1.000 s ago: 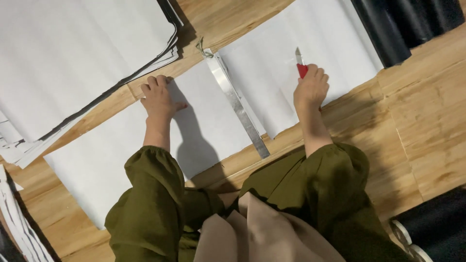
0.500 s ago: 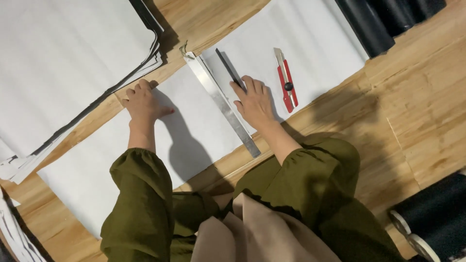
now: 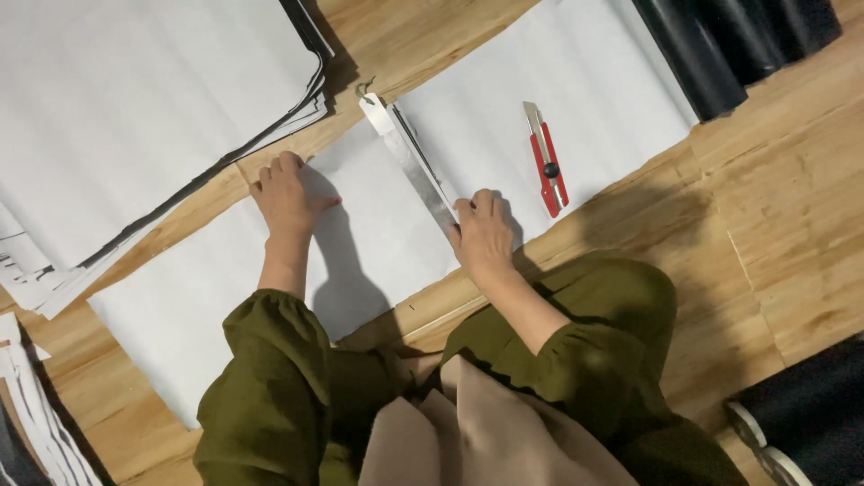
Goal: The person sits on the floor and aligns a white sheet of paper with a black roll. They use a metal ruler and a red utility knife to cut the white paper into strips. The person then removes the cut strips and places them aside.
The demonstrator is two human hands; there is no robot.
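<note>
A long white sheet (image 3: 594, 81) lies across the wooden floor. My left hand (image 3: 288, 193) rests flat on it, fingers spread, holding nothing. A metal ruler (image 3: 409, 157) lies across the sheet at a slant, and a thin dark stick runs along its right edge. My right hand (image 3: 481, 234) grips the ruler's near end, its fingers curled over it. A red utility knife (image 3: 546, 162) lies loose on the sheet to the right of that hand. Both arms wear olive-green sleeves.
A thick stack of white sheets (image 3: 135, 108) lies at the upper left, with more sheet edges (image 3: 36, 405) at the lower left. Black rolls (image 3: 720, 45) lie at the upper right, and another dark roll (image 3: 801, 423) at the lower right. Wooden floor (image 3: 792, 207) surrounds them.
My right hand let go of the red knife, which now lies on the sheet, and moved left onto the ruler's near end. My left hand stayed pressed on the sheet.
</note>
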